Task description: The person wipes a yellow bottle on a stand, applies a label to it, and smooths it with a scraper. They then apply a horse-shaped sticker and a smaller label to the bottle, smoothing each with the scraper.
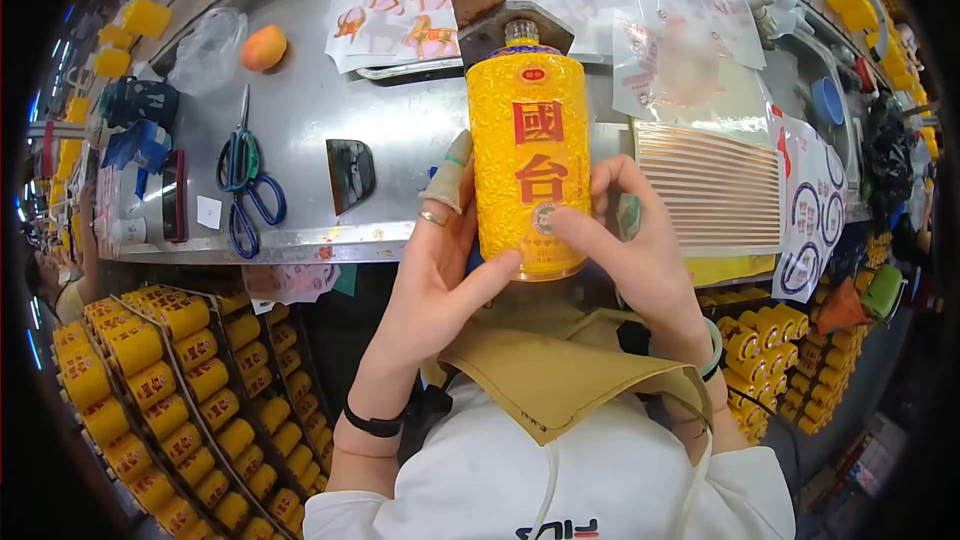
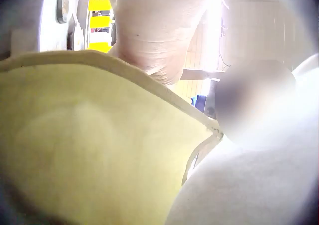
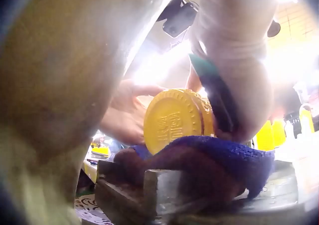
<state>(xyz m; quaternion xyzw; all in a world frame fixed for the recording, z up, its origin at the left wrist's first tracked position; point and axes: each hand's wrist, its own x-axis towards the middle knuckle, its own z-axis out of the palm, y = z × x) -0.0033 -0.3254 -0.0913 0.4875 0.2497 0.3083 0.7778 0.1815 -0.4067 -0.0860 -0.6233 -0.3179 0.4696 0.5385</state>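
Note:
A yellow embossed bottle (image 1: 530, 155) with large red characters lies between both hands in the head view, its clear neck pointing away from the person. My left hand (image 1: 430, 275) grips its lower left side, thumb on the front and fingers along the side and behind; one finger wears a beige finger cot (image 1: 447, 188). The right hand (image 1: 645, 255) holds the lower right side, its thumb pressing beside a small round emblem (image 1: 543, 219). In the right wrist view the bottle's round base (image 3: 172, 122) shows raised characters, just above a blue cloth (image 3: 219, 157).
A metal bracket (image 1: 545, 25) stands at the bottle's neck. Scissors (image 1: 243, 175), a dark glossy piece (image 1: 350, 175) and a peach-coloured fruit (image 1: 263, 48) lie left on the steel table (image 1: 300, 120). Horse-decal sheets (image 1: 395, 15) and a striped sheet (image 1: 710, 185) lie beyond and right. Racks of yellow bottles (image 1: 200, 390) stand below.

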